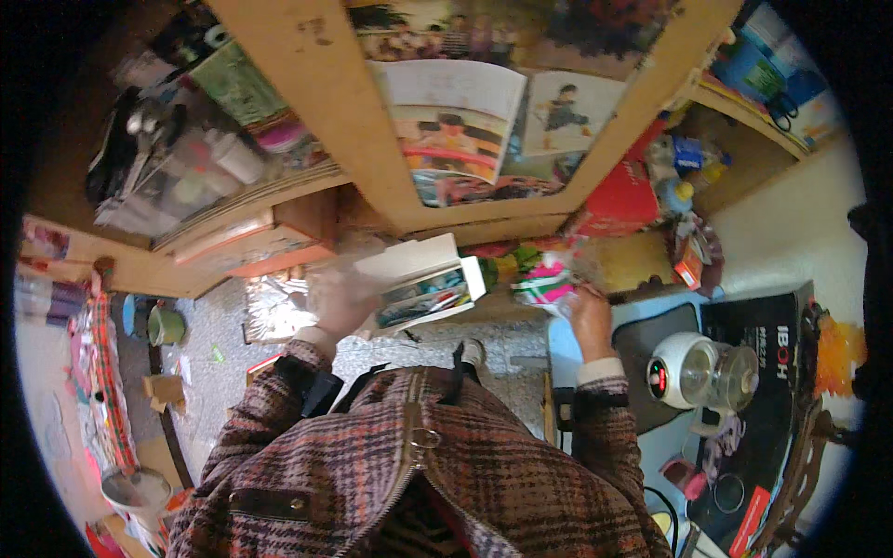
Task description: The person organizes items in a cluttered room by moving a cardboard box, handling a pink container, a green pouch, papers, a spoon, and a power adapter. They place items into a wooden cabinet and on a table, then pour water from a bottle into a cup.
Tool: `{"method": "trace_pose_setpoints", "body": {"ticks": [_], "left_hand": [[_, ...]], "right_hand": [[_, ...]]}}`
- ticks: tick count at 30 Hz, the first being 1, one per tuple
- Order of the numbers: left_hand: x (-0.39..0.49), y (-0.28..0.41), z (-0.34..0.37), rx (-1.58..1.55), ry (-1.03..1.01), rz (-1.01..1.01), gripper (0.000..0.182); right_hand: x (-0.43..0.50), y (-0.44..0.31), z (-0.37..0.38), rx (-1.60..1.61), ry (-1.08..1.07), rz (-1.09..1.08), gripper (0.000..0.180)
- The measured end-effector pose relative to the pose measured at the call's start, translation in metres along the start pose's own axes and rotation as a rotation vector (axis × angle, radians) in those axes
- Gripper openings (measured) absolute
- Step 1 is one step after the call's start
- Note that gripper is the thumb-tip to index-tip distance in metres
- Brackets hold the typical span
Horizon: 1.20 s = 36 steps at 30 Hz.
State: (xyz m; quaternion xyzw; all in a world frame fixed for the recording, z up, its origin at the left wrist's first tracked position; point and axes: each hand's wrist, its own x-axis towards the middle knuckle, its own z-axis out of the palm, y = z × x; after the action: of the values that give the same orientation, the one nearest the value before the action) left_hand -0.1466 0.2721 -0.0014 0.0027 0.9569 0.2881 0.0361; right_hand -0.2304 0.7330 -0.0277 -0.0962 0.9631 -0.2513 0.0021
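Note:
My left hand (pixel 347 298), blurred by motion, grips the left end of an open white cardboard box (pixel 411 257). The box is tilted, its lid flap folded up, and pens (pixel 446 298) and other small items lie inside; most cannot be told apart. To the right, my right hand (pixel 591 319) pinches a crumpled pink, green and white plastic packet (pixel 548 284). What the packet holds is hidden. Both hands are in front of a wooden cabinet (pixel 488 222), over its lower ledge.
A glass kettle (pixel 732 376) beside a white appliance (pixel 680 370) stands on the table at right, near a black box (pixel 757 342). Bottles (pixel 687 153) and a red bag (pixel 621 199) fill a right shelf. A green bucket (pixel 166 325) stands at left.

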Motion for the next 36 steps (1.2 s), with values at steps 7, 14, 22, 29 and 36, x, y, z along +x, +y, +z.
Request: {"method": "trace_pose_setpoints", "body": {"ticks": [7, 14, 22, 29, 36], "left_hand": [[-0.007, 0.027, -0.031, -0.153, 0.244, 0.068, 0.033], [-0.02, 0.118, -0.045, -1.053, -0.283, 0.13, 0.085], [-0.078, 0.095, -0.047, -1.584, -0.423, -0.056, 0.076], [-0.106, 0.071, -0.033, -1.672, -0.501, -0.031, 0.076], [-0.122, 0.07, -0.027, -1.69, -0.344, -0.117, 0.063]], "right_hand": [[-0.027, -0.052, -0.092, 0.265, 0.202, 0.014, 0.018], [-0.038, -0.177, -0.109, 0.598, -0.048, -0.159, 0.026], [-0.063, -0.262, -0.078, 0.827, -0.318, 0.097, 0.056], [-0.073, -0.284, -0.081, 0.072, 0.047, -0.403, 0.087], [-0.133, -0.29, -0.052, 1.088, -0.553, 0.062, 0.077]]}}
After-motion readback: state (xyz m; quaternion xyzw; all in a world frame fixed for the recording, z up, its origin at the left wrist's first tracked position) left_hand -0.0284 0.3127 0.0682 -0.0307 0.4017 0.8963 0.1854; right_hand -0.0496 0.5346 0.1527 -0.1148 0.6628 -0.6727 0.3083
